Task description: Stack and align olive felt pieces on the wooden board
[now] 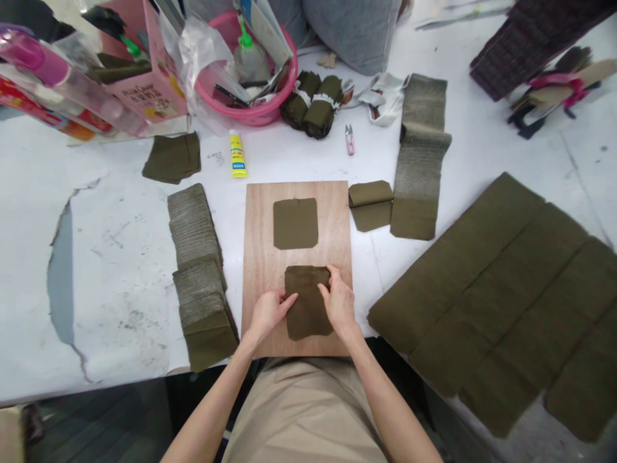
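The olive fabric piece (307, 315) lay on the nearer part of the wooden board (258, 251), between the left grip (268, 313) and the right grip (341, 301). Both were nearly closed, the left pinching its left edge, the right its upper right side.

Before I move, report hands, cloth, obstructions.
Left hand and right hand on opposite sides of lower cloth piece. Piece on wooden board, apart from square patch. Only fingers overlie it.
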### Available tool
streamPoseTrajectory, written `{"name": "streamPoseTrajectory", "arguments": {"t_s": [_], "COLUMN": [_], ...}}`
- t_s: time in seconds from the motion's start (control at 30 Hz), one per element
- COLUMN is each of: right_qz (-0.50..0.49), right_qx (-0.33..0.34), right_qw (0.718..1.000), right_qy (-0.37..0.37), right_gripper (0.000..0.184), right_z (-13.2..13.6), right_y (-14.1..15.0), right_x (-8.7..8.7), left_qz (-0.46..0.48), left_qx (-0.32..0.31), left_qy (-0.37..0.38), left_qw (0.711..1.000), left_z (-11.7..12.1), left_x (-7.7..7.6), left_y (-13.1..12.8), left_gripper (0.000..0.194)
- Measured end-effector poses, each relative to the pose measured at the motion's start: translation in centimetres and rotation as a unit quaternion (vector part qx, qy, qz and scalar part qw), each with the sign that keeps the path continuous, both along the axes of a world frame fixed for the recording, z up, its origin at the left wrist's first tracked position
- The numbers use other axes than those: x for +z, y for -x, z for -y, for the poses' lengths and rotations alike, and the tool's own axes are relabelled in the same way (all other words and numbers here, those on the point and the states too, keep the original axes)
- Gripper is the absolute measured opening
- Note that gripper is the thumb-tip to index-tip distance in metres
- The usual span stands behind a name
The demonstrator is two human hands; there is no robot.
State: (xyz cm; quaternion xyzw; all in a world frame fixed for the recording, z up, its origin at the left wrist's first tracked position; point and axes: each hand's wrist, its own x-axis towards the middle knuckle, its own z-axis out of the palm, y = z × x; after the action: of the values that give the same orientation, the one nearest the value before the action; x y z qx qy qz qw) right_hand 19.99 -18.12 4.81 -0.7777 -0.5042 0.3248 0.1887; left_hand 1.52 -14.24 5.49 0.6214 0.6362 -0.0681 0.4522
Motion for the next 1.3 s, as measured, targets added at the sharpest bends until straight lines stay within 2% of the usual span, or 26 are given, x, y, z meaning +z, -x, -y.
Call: {"name": "streamPoseTrajectory", "arguments": {"t_s": [0.3,0.57,0.9,1.3], "right_qz": [0.033,0.036,0.055,0.061], "right_qx": [-0.008,-0.008,-0.005,0.001], "right_qw": [0.999,0.999,0.998,0.998], "right_qy": [0.01,0.023,0.021,0.01], "right_gripper": [0.042,0.042,0.042,0.045], "right_z": [0.09,-0.07,0.2,0.2], "right_y": [-0.18,-0.09,0.07,0.12], "right_x": [0.84,0.95,0.41,0.36], "left_qz": [-0.033,-0.045,-0.098,-0.085], "left_qx": [-0.028,-0.028,-0.024,-0.01], "left_qy": [-0.023,-0.015,-0.041,-0.076], "left_qw": [0.999,0.998,0.994,0.993], "left_z": [0.32,0.36,0.45,0.98], "left_x": [0.11,0.21,0.74,0.54], "left_y": [0.03,-0.2,-0.58,-0.16], "left_gripper": [0.043,0.044,0.041,0.039]}}
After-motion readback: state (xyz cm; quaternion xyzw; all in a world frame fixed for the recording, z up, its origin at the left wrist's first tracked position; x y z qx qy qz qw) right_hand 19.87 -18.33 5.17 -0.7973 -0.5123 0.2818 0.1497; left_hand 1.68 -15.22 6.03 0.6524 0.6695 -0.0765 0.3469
